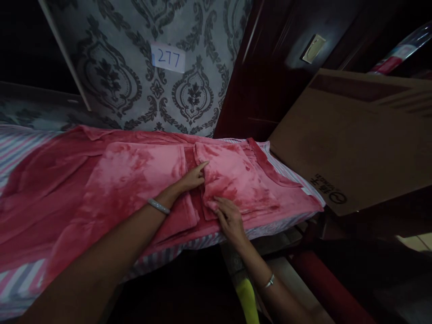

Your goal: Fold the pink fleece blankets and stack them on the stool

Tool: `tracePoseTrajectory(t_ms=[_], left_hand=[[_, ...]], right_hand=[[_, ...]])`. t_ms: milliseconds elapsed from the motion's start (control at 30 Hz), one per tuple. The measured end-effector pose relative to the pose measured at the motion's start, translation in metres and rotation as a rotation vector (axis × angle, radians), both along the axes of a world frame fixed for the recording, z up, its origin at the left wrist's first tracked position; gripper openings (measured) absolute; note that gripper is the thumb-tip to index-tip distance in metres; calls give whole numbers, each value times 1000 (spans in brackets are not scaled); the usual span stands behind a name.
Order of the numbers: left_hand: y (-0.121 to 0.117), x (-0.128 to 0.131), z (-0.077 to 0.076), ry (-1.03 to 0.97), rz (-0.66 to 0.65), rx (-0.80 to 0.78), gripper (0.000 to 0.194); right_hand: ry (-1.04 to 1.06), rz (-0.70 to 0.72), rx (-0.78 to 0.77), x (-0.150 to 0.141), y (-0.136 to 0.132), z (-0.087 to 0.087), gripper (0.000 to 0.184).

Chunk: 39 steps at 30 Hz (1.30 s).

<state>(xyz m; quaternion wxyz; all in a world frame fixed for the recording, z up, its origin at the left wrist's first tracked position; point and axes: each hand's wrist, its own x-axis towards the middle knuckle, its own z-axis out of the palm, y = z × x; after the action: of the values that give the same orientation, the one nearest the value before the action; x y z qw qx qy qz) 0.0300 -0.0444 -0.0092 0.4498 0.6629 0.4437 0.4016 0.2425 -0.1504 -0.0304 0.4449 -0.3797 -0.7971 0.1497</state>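
A pink plush garment (232,175) lies folded into a rough square on a larger spread of the same pink cloth (50,189). My left hand (195,177) is at the folded garment's left edge, index finger stretched over it and the other fingers curled at the edge. At its near left corner, my right hand (230,219) pinches the fabric between thumb and fingers. To the left of my hands lies another folded pink plush section (141,166), partly hidden by my left forearm. A dark pink band (270,166) curves along the right end.
The striped bedding (20,283) shows at the edges beneath the pink cloth. A big cardboard box (354,135) stands at right, before a dark red wooden panel (256,67). A paper marked 277 (168,57) is on the patterned wall (135,27). A plastic bottle (401,51) is at upper right.
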Motion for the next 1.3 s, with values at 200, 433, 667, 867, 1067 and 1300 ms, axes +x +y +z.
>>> tracePoseTrajectory(t_ms=[200,433,667,867,1067,1300], left_hand=[[-3,0,3,-34,-14,-74,97],[-4,1,2,23,33,-7,90],[-2,-2,6,421,357,356,64],[33,-14,41,861,444,304,61],[86,-30,58,914,424,302,48],[137,-31,43,854,515,185,30]], right_hand=[[-206,54,32,0,-3,-13,48],[-332,86,35,1,1,-3,56],[-128,147,151,3,9,-8,54],[-84,179,204,7,13,-16,50],[-131,123,268,2,14,-27,52],[-244,130,433,12,19,-13,47]])
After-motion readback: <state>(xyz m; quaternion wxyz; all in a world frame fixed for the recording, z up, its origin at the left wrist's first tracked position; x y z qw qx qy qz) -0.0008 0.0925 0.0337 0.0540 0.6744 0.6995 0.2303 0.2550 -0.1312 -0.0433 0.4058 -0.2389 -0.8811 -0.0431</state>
